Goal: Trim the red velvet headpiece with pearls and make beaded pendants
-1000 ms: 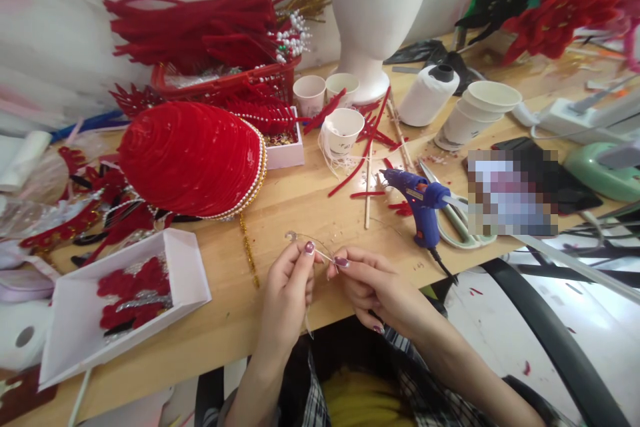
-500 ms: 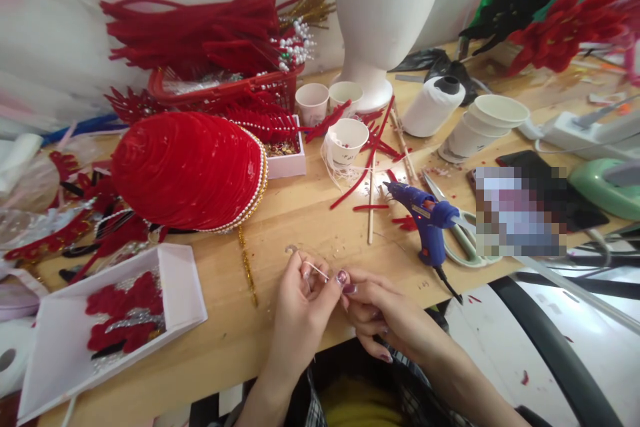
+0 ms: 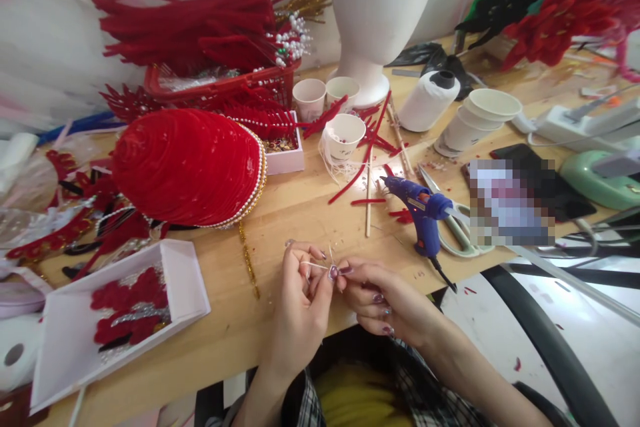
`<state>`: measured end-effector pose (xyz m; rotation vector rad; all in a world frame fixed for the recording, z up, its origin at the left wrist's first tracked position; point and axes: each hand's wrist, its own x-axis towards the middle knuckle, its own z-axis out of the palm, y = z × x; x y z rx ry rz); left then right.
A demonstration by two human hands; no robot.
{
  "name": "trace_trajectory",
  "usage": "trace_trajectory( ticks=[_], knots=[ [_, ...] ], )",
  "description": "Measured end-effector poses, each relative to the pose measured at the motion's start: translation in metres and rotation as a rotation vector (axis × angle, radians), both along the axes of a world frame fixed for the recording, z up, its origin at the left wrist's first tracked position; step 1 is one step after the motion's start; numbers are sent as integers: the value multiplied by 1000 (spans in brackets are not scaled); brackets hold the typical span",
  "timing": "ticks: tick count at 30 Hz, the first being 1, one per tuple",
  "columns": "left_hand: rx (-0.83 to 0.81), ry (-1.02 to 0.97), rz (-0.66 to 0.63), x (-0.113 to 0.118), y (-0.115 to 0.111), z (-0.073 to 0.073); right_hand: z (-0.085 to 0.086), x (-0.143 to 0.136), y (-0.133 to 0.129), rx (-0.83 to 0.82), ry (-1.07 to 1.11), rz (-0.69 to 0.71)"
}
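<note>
Over the table's front edge, my left hand [image 3: 303, 307] is closed in a pinch on a thin white thread [image 3: 316, 265] that crosses its fingers. The tips of my right hand [image 3: 383, 293] are pressed together against my left thumb and forefinger, at the same thread. A fine strand [image 3: 331, 253] sticks up between the two hands; its kind is too small to make out. Ahead and to the left lies a red cap-shaped piece [image 3: 187, 167] with a beaded rim. A blue glue gun [image 3: 423, 207] stands to the right of my hands.
A white box [image 3: 187, 283] with red flowers sits at left. Paper cups [image 3: 345, 137], one with white threads, a thread cone [image 3: 430, 101], red strips [image 3: 369, 201], scissors [image 3: 457, 230] and a phone [image 3: 510, 203] lie beyond. A red basket [image 3: 220, 88] and a white mannequin head [image 3: 383, 7] stand behind.
My fingertips have shifted slightly up and left and turned a little. A fine strand now shows upright between them. The camera view has tilted slightly; the table's things look unmoved.
</note>
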<state>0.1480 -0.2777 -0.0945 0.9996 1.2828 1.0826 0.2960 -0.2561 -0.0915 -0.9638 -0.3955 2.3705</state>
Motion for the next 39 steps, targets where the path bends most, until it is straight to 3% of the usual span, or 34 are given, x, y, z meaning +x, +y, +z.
trace_trajectory(
  ticks=[4, 12, 15, 17, 21, 26, 32, 36, 39],
  knots=[
    [17, 138, 46, -3, -2, 1, -1, -2, -1, -62, 25, -88],
    [173, 237, 165, 7, -7, 3, 7, -4, -1, -294, 353, -239],
    [237, 238, 209, 10, -10, 0, 11, -7, -3, -300, 312, -315],
    [285, 280, 156, 9, -13, -2, 11, -10, -5, -267, 199, -364],
    [399, 528, 15, 3, -20, 0, 9, -16, -9, -50, -108, -410],
    [592, 746, -103, -7, -19, 17, 2, -15, -14, 245, -331, -212],
    [381, 800, -247, -26, 3, 46, 12, 2, -15, 626, -510, 128],
    [285, 729, -325, -32, 25, 53, 19, 11, -13, 907, -561, 156],
    [311, 640, -291, -29, 38, 56, 21, 14, -11, 1024, -543, 173]
  ],
)
